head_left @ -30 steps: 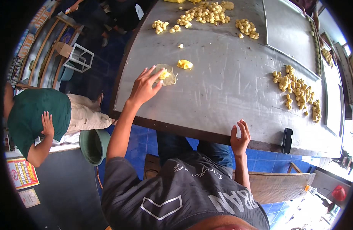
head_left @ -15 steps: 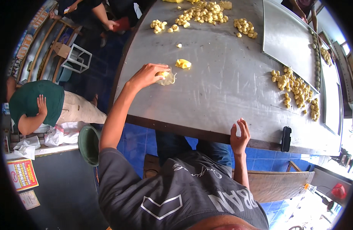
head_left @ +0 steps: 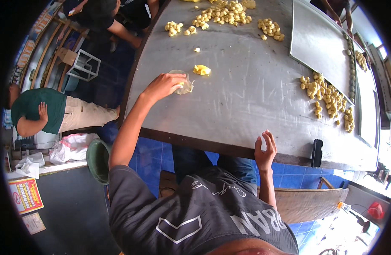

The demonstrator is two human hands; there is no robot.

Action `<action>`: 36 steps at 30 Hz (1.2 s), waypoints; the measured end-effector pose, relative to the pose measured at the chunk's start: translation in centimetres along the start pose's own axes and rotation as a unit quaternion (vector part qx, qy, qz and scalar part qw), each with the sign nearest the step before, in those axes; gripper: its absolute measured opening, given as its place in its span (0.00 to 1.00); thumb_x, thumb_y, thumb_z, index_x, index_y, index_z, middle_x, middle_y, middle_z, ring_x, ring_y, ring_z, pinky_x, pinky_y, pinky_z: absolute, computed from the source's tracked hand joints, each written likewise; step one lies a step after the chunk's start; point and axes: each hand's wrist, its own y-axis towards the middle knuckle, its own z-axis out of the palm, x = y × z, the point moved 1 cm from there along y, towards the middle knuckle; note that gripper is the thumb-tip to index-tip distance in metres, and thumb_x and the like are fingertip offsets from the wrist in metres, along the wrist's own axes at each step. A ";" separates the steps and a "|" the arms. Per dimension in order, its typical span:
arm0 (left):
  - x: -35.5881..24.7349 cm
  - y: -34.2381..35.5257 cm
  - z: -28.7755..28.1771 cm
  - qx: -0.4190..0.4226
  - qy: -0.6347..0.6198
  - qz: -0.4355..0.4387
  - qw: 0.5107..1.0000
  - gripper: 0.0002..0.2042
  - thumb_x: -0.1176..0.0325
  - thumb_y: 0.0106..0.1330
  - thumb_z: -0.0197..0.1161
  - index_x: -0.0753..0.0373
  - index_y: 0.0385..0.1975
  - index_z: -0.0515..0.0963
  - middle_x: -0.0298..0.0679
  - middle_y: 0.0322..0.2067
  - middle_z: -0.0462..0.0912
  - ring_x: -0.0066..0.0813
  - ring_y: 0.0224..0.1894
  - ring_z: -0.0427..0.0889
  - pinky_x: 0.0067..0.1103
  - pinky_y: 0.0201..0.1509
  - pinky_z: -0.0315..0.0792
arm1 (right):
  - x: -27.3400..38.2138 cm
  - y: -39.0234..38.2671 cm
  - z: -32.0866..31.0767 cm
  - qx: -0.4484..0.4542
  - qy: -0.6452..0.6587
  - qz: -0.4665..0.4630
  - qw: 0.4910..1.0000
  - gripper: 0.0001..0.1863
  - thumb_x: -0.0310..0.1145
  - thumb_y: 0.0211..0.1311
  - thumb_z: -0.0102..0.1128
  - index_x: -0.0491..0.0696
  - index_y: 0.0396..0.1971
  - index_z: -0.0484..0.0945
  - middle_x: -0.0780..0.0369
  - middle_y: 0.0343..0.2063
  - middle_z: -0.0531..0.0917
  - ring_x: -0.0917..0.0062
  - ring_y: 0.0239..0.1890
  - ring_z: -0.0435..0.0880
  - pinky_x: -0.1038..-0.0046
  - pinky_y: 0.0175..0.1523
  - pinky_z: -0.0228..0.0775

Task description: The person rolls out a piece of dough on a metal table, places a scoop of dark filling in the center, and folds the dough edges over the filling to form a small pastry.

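Observation:
On the steel table, my left hand [head_left: 163,86] has its fingers curled onto a thin translucent plastic wrapper [head_left: 186,86]. A bit of yellow stuff shows at the fingertips, mostly hidden by them. Just beyond lies a soft yellow lump [head_left: 201,70], apart from the hand, with a small pale dough ball [head_left: 196,49] farther off. My right hand [head_left: 266,149] rests at the table's near edge, empty, its fingers up and the thumb apart.
Dough balls are heaped at the far side [head_left: 225,12] and at the right [head_left: 325,95], beside a metal tray [head_left: 320,40]. A black case [head_left: 317,154] sits on the near edge. At the left stand a person in green [head_left: 38,111] and a green tub [head_left: 98,160].
My left hand's fingers have shifted slightly over the wrapper, covering more of the yellow stuff. The right hand stays put. People at the left have moved a little.

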 end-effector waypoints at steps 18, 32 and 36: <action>0.4 -0.8 -0.6 -0.005 0.005 0.011 1.000 0.15 0.76 0.60 0.61 0.60 0.47 0.80 0.38 0.52 0.80 0.39 0.52 0.79 0.30 0.56 0.75 | 0.0 0.1 -0.1 0.012 -0.004 0.005 1.000 0.10 0.20 0.55 0.61 0.38 0.38 0.78 0.48 0.44 0.81 0.55 0.47 0.82 0.64 0.52 0.75; -0.8 -1.8 0.3 -0.133 0.107 -0.039 0.985 0.26 0.56 0.68 0.56 0.54 0.65 0.66 0.39 0.65 0.66 0.41 0.68 0.61 0.41 0.72 0.52 | 0.0 0.1 -0.1 0.003 -0.010 0.008 1.000 0.10 0.20 0.55 0.61 0.38 0.38 0.78 0.48 0.44 0.81 0.55 0.48 0.82 0.64 0.52 0.74; -1.2 -3.7 3.6 -0.039 0.113 -0.116 0.986 0.43 0.36 0.66 0.45 0.54 0.73 0.40 0.36 0.73 0.42 0.45 0.74 0.41 0.55 0.71 0.30 | 0.2 0.1 0.0 0.008 -0.006 0.006 1.000 0.09 0.20 0.55 0.61 0.38 0.38 0.78 0.48 0.44 0.81 0.55 0.48 0.82 0.64 0.52 0.74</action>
